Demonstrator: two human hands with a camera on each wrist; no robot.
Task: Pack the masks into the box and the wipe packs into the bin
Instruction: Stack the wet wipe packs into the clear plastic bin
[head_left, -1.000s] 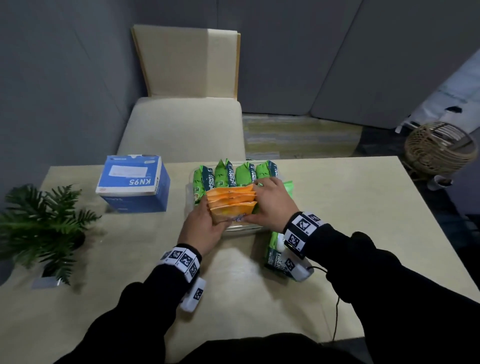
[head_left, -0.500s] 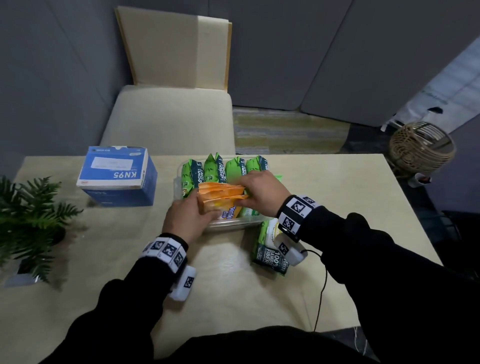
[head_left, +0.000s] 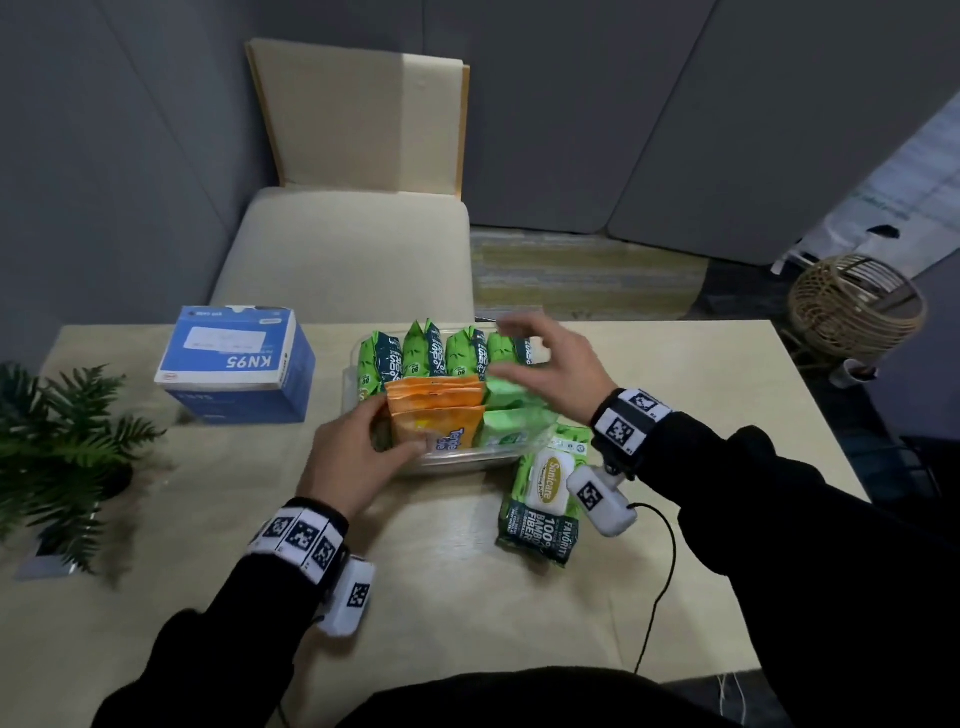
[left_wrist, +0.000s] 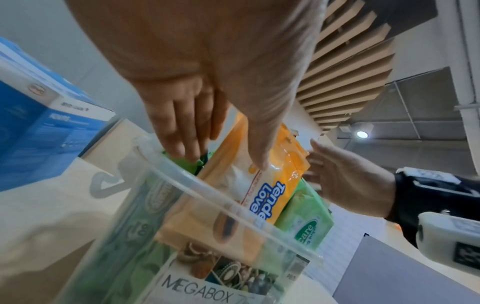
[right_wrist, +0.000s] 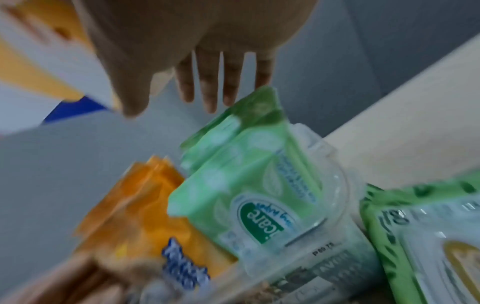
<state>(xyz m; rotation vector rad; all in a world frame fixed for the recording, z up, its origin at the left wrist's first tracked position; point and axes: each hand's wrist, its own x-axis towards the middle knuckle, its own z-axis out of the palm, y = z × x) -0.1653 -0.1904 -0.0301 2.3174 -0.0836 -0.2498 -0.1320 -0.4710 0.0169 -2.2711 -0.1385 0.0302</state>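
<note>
A clear plastic bin (head_left: 462, 460) (left_wrist: 207, 191) stands mid-table. It holds a back row of upright dark green wipe packs (head_left: 431, 353), orange wipe packs (head_left: 436, 410) (left_wrist: 275, 185) (right_wrist: 135, 216) and light green packs (head_left: 511, 410) (right_wrist: 246, 185). My left hand (head_left: 400, 428) (left_wrist: 223, 160) holds the orange packs at their left end, thumb on the front pack and fingers tucked behind. Spread and empty, my right hand (head_left: 506, 351) (right_wrist: 171, 109) hovers blurred above the bin's right side. One green bamboo wipe pack (head_left: 540, 509) (right_wrist: 428, 236) lies on the table right of the bin. The blue KN95 mask box (head_left: 234, 364) (left_wrist: 31, 133) sits closed at the left.
A potted fern (head_left: 57, 447) stands at the table's left edge. Behind the table is a cream chair (head_left: 353, 249), and a wicker basket (head_left: 852, 306) sits on the floor at the right. A cable (head_left: 660, 587) trails from my right wrist over the table.
My right hand has let go of the orange packs and lifted up and to the right. The orange packs have sunk lower into the bin, with my left hand still on them.
</note>
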